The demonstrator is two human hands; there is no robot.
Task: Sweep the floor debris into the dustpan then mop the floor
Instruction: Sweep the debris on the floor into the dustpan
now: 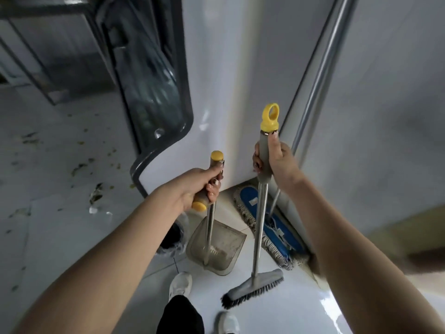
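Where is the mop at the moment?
In the head view, the mop lies on the floor against the right-hand wall, just behind the broom held by the right hand.

The person's left hand (202, 186) sits straight above the dustpan (228, 247), fingers curled tight round the grip of its upright handle, the bare forearm reaching in from the lower left. The right hand (272, 160) is up and to the right of the dustpan, higher than the left, wrapped round the grey grip of the broom (252, 286) with the thumb lying straight up along it. Both arms stretch forward, set well apart at the elbows.
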